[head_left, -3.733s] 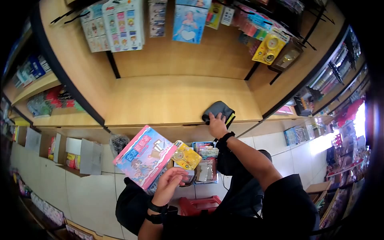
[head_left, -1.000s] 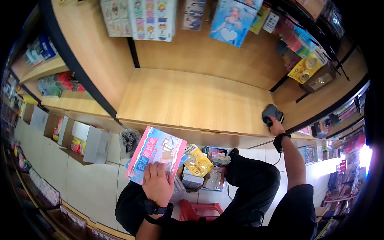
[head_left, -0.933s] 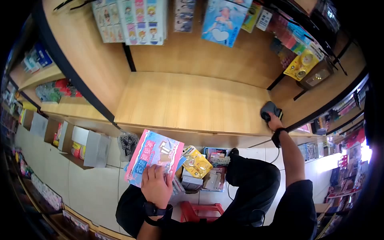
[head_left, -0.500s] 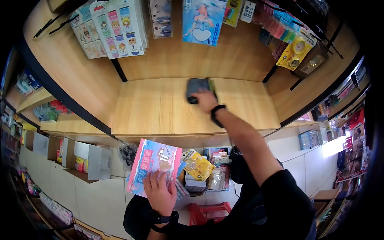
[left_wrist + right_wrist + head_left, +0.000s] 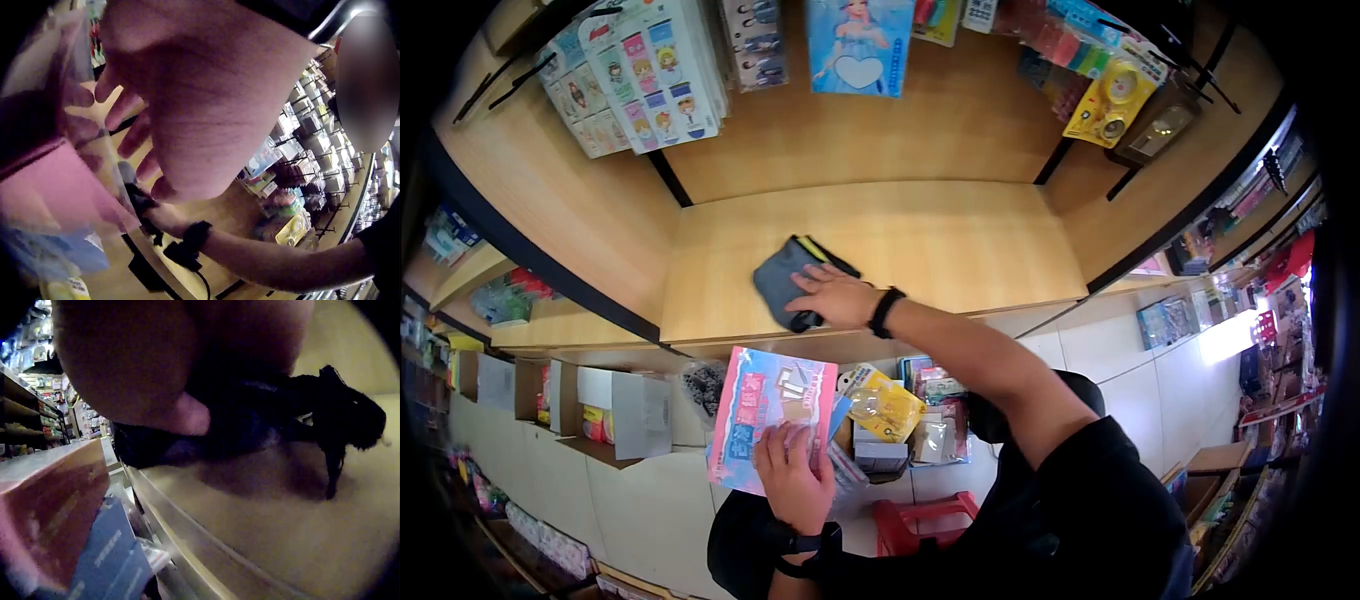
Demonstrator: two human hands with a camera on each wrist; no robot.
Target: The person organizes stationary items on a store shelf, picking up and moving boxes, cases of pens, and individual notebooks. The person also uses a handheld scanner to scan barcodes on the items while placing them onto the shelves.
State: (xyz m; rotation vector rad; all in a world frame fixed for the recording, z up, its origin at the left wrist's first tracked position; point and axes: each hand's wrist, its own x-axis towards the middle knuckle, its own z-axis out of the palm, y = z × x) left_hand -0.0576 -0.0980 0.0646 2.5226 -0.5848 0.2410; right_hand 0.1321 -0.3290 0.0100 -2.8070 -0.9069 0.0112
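Note:
My right hand (image 5: 835, 298) rests with its fingers spread on a dark grey cloth (image 5: 772, 278) with a yellow edge, on the left front part of the wooden shelf (image 5: 970, 240). In the right wrist view the thumb lies against the dark, bunched cloth (image 5: 244, 434). Below the shelf, my left hand (image 5: 798, 488) lies with straight fingers on a pink and blue flat package (image 5: 750, 385) printed with a cartoon. The left wrist view shows the spread fingers of that hand (image 5: 187, 100) and the package's pink edge (image 5: 62, 187).
Blister packs (image 5: 860, 50) and cards hang above the shelf. A yellow pack (image 5: 888, 402) lies among packaged goods in front of my legs. A red stool (image 5: 925, 520) stands below. Cardboard boxes (image 5: 640, 415) sit on the tiled floor at the left.
The right hand has swept the cloth from the shelf's right end across to the left front. The left hand, earlier raised beside the pink package, now lies on it.

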